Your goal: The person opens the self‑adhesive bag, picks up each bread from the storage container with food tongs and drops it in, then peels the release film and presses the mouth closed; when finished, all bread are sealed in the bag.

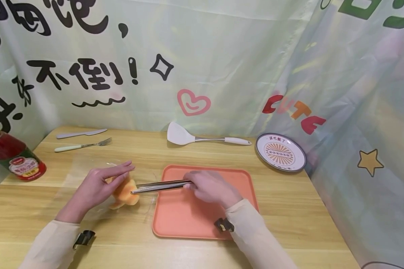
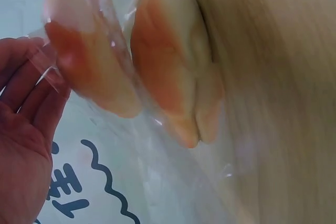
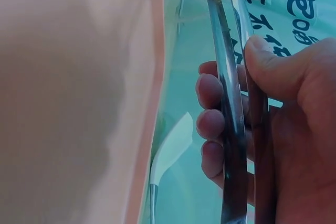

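Observation:
My right hand (image 1: 210,185) grips a pair of metal tongs (image 1: 165,186), fingers and thumb wrapped about its two arms. The tongs' tips lie against golden bread rolls (image 1: 127,193) left of the pink tray. Several rolls (image 2: 165,61) sit in a clear plastic bag (image 2: 173,177), seen close in the left wrist view. My left hand (image 1: 99,186) is over the rolls with its fingers fairly straight. Those fingers touch the bag beside one roll (image 2: 86,61), and part of the rolls is hidden beneath the hand in the head view.
A pink tray (image 1: 178,228) lies mid-table under my right hand. Behind it are a white spatula (image 1: 180,133) and a patterned plate (image 1: 280,153). At the left are a knife (image 1: 82,133), a fork (image 1: 77,147) and a red sauce bottle (image 1: 18,158). A printed curtain (image 1: 229,67) borders the table.

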Demonstrator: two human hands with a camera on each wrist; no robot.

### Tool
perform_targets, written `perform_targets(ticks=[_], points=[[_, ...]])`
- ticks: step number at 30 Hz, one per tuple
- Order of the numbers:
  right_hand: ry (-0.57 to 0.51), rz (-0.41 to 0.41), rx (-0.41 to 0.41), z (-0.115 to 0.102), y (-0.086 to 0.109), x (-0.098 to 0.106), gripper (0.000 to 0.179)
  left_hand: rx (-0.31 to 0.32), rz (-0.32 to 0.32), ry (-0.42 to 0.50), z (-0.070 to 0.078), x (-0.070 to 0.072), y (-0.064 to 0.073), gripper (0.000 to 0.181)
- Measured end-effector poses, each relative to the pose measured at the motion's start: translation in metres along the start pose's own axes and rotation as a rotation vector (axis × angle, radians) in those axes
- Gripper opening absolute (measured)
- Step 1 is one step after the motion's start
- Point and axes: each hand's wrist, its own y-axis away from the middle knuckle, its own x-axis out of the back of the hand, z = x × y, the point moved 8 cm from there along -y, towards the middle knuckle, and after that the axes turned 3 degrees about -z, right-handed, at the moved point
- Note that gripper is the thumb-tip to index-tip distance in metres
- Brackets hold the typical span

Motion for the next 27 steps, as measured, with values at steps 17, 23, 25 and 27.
perform_targets(ticks=[17,23,25,27], points=[[-0.040,-0.021,-0.057,-0.001,-0.012,-0.006,0.019,-0.039,0.099,-0.043,0.005,0.008,-0.003,0.037],[-0.061,-0.019,-0.066,-0.003,-0.014,-0.006,0.020,-0.036,0.110,-0.044,0.013,0.009,-0.005,0.035],[-0.066,-0.017,-0.072,-0.003,-0.014,-0.006,0.020,-0.039,0.107,-0.052,0.015,0.008,-0.006,0.034],[-0.070,-0.019,-0.082,-0.003,-0.015,-0.007,0.019,-0.046,0.113,-0.077,0.017,0.008,-0.006,0.033]])
